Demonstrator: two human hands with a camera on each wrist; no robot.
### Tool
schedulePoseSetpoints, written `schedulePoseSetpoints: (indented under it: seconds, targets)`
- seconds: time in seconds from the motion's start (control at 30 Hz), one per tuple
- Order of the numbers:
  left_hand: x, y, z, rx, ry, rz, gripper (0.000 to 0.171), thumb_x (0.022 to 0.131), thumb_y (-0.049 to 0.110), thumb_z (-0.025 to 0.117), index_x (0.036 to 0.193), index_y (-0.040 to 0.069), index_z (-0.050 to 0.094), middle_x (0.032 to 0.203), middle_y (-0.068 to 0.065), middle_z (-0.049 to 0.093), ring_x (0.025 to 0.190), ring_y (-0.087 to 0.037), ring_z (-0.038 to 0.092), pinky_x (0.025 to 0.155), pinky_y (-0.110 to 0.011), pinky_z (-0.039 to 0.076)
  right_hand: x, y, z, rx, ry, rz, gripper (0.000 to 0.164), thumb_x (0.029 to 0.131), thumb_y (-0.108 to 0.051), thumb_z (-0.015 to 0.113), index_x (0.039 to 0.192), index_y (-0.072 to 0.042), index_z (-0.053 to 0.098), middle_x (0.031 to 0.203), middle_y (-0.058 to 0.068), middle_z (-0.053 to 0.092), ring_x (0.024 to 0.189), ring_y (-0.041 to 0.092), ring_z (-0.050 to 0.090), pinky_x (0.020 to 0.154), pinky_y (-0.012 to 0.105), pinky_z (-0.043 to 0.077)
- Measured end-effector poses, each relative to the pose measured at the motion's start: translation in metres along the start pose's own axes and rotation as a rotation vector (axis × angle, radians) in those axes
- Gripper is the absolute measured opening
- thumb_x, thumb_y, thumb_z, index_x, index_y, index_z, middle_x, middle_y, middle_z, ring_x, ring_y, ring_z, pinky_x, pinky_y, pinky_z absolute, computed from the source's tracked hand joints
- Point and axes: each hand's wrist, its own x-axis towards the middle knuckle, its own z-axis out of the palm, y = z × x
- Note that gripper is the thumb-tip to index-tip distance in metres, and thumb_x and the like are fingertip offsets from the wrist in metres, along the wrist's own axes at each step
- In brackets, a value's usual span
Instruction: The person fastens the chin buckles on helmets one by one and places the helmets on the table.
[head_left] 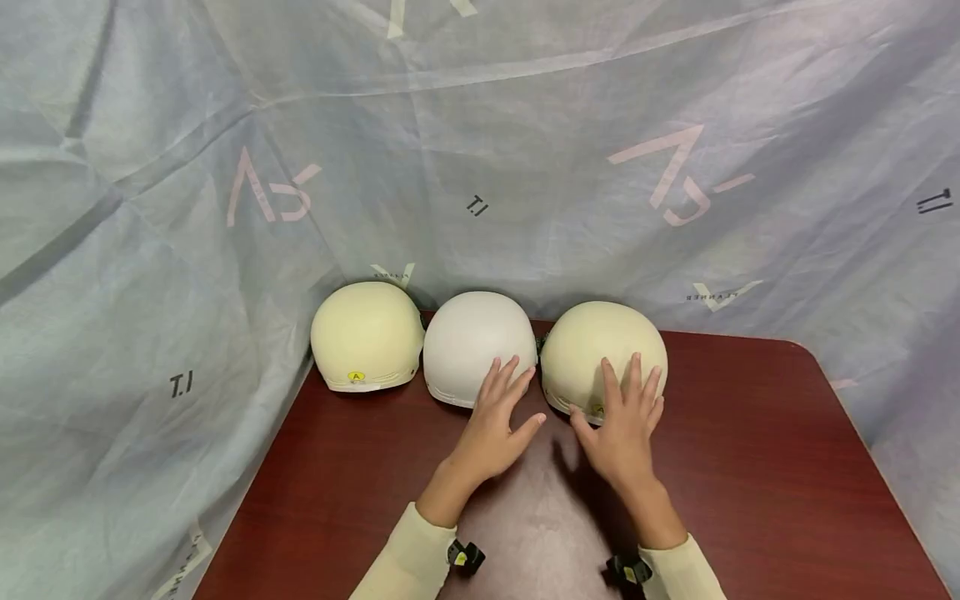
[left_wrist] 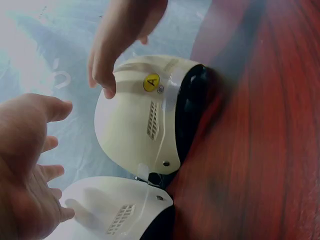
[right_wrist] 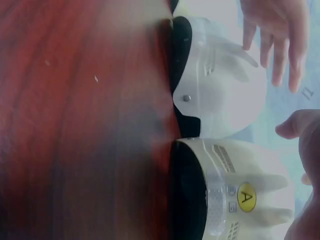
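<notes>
Three half-shell helmets stand in a row at the back of the table. My left hand (head_left: pixel 489 432) hovers in front of the white helmet (head_left: pixel 468 342), fingers spread, and overlaps its lower right side in the head view. Over the front of the right cream helmet (head_left: pixel 585 342) is my right hand (head_left: pixel 624 433), its fingers extended and apart. Both wrist views show a gap between the hands and the shells. A yellow "A" sticker (right_wrist: pixel 246 197) marks the right cream helmet's front, partly hidden by fingers in the head view. Neither hand holds anything.
The left cream helmet (head_left: pixel 367 333), also with a yellow sticker, sits at the table's left back corner, beside the white one. All rest on a dark red wooden table (head_left: pixel 750 442). Grey printed cloth (head_left: pixel 480 150) hangs right behind and along the left side.
</notes>
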Motion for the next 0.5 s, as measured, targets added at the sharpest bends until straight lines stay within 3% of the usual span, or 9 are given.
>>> schedulePoseSetpoints:
  seconds: [0.27, 0.5]
  targets:
    - [0.003, -0.001, 0.002, -0.067, 0.0, 0.035, 0.066, 0.107, 0.039, 0.061, 0.165, 0.02, 0.037, 0.176, -0.01, 0.025, 0.166, -0.039, 0.012, 0.129, -0.064, 0.025, 0.012, 0.015, -0.006, 0.074, -0.004, 0.114, 0.092, 0.091, -0.038, 0.078, 0.166, -0.012, 0.032, 0.178, 0.024, 0.0, 0.163, 0.051, -0.014, 0.115, 0.089, 0.008]
    - [0.005, 0.004, 0.008, -0.101, -0.038, 0.031, 0.067, 0.107, 0.034, 0.062, 0.166, 0.022, 0.035, 0.175, -0.011, 0.027, 0.165, -0.039, 0.019, 0.126, -0.065, 0.031, 0.026, 0.025, -0.014, 0.107, -0.02, 0.157, 0.091, 0.095, -0.044, 0.074, 0.167, -0.015, 0.028, 0.179, 0.018, -0.005, 0.164, 0.047, -0.016, 0.116, 0.089, 0.006]
